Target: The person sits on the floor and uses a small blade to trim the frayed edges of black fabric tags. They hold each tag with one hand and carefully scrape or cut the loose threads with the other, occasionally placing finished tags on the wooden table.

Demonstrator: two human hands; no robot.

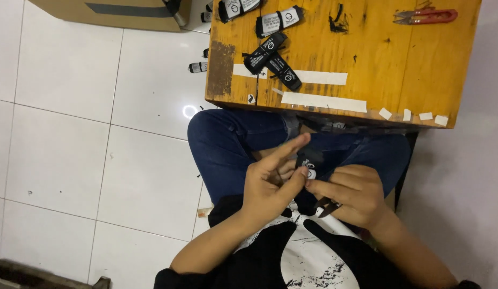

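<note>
Both hands meet over the lap: the left hand has its index finger stretched out and its thumb pressed to a small black label with a white mark, while the right hand pinches the same label from the other side with thumb and forefinger. A slim dark tool is tucked under the right hand's fingers.

Beyond the knees stands the wooden desk. Along its near edge lie two long white strips and four small white scraps toward the near right corner. Farther in, two black labels lie crossed, with two more bundles banded in white near the far left corner. Red-handled snips rest at the far right. On the white tiled floor left of the desk lies one more label, and a cardboard box sits beyond.
</note>
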